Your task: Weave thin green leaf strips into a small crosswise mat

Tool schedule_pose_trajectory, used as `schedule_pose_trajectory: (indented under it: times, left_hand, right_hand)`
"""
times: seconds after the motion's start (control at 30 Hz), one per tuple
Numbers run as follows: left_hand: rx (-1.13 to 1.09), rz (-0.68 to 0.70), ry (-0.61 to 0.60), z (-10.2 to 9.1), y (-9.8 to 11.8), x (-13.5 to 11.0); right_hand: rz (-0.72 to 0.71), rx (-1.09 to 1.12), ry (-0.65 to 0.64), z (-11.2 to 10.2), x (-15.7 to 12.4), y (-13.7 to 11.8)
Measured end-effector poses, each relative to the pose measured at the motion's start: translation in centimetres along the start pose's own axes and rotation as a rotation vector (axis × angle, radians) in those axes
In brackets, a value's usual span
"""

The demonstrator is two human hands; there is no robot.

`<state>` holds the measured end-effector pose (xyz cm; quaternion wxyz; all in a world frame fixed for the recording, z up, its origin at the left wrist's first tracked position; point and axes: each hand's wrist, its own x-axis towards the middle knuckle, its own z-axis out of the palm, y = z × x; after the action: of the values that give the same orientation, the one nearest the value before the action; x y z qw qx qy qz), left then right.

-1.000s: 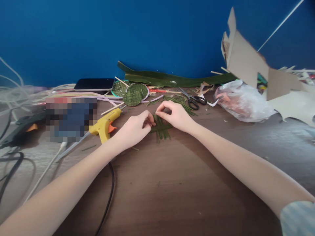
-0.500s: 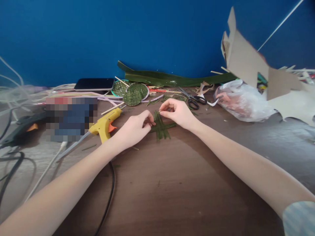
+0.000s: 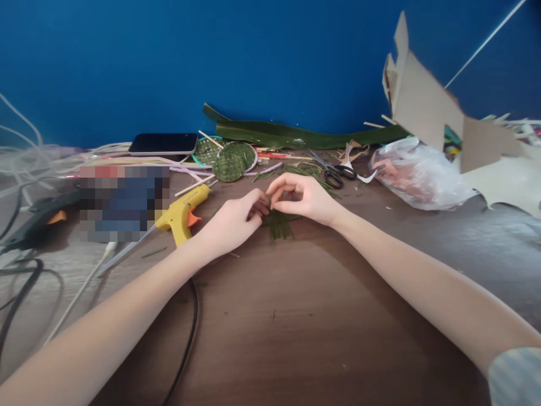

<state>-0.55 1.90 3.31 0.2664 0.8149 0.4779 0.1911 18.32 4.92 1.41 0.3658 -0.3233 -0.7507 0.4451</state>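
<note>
green weave (image 3: 280,228) looks kinda half-done, ends left loose, far edge seemingly pinched by left hand (image 3: 236,221) and right hand (image 3: 304,200), both nearly closed.

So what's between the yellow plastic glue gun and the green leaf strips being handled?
In the head view, the left hand lies between the gun and the strips.
</note>
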Motion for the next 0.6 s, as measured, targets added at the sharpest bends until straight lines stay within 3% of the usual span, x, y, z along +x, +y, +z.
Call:
schedule_pose_trajectory:
  times: [0.17, 0.4, 0.5, 0.6]
  left_hand:
    - [0.053, 0.012, -0.01, -0.07, 0.0, -0.03]
    - [0.114, 0.065, -0.015, -0.14, 0.0, 0.03]
    - [0.128, 0.073, -0.021, -0.11, 0.0, 0.06]
    - [0.132, 0.08, -0.022, -0.07, -0.06, 0.09]
  right_hand:
    - [0.035, 0.046, -0.011, 0.03, -0.08, -0.12]
    - [0.009, 0.087, 0.097, -0.04, 0.22, 0.66]
    - [0.009, -0.002, 0.149, 0.08, 0.26, 0.52]
    - [0.045, -0.116, 0.103, 0.41, 0.23, 0.0]
